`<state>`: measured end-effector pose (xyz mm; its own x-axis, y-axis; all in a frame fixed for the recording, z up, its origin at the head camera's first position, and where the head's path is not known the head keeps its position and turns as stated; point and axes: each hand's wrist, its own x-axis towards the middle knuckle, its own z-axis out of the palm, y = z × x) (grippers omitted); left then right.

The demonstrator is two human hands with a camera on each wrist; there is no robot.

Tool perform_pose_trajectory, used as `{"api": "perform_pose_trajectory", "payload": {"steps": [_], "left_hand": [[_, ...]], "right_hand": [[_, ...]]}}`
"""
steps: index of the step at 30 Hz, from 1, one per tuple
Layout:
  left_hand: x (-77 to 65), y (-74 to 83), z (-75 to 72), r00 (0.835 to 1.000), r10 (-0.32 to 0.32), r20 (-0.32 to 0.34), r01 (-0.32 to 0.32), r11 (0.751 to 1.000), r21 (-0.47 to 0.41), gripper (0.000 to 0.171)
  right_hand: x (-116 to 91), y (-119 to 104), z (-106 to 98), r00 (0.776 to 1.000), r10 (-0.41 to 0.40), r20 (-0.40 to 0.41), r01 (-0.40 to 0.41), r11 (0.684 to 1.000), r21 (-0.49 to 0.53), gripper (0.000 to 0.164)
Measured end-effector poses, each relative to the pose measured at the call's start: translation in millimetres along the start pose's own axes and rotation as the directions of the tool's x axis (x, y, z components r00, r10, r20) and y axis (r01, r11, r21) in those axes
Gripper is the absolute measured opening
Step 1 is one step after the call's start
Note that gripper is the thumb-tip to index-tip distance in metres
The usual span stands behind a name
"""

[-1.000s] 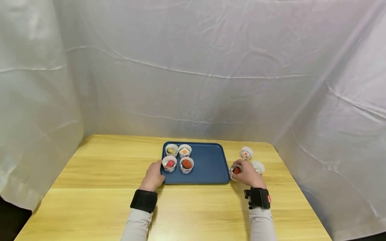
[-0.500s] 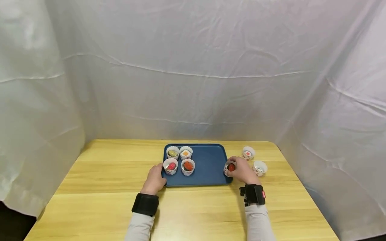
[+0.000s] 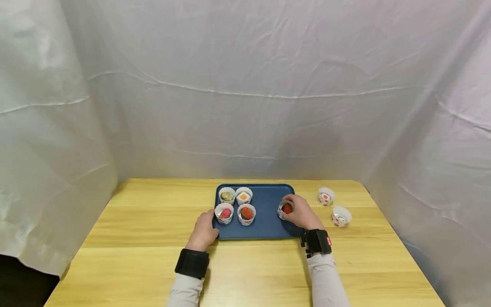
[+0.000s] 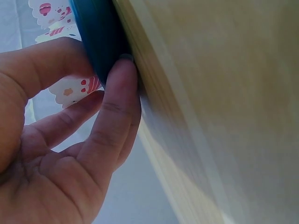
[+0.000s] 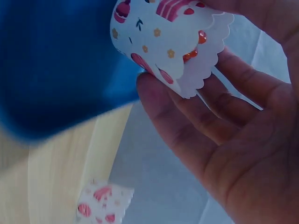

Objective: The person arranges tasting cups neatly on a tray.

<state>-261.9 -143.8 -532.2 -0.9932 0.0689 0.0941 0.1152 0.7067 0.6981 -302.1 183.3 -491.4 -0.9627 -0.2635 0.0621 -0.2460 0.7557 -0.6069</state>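
My right hand (image 3: 303, 213) holds a white patterned paper baking cup (image 5: 154, 42) over the right part of the blue tray (image 3: 264, 230). Orange-red beads show inside that cup, on a piece that looks like roe sushi (image 3: 287, 208). My left hand (image 3: 204, 230) grips the tray's left edge, thumb and fingers on either side of the rim in the left wrist view. At the tray's left stand a cup with a pink-topped piece (image 3: 224, 212), one with an orange-red piece (image 3: 246, 213), one with a greenish piece (image 3: 227, 196) and one with an orange-and-white piece (image 3: 243, 196).
Right of the tray, on the wooden table (image 3: 134, 238), are a cup with a red-and-white piece (image 3: 325, 197) and a nearer cup (image 3: 341, 216) whose contents look whitish. Pale cloth (image 3: 245, 106) hangs behind the table and along both sides.
My right hand has carried the paper cup leftward, from beside the tray's right edge to over the tray. The left hand keeps its grip on the tray edge. The view has shifted slightly.
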Motion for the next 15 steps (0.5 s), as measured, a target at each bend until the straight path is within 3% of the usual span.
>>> {"api": "perform_pose_trajectory", "payload": {"steps": [15], "left_hand": [[1.5, 1.4, -0.4, 1.0, -0.014, -0.007, 0.014, 1.0, -0.02, 0.054]], "right_hand": [[46.0, -22.6, 23.9, 0.999, -0.029, 0.046, 0.031, 0.998, -0.046, 0.05]]}}
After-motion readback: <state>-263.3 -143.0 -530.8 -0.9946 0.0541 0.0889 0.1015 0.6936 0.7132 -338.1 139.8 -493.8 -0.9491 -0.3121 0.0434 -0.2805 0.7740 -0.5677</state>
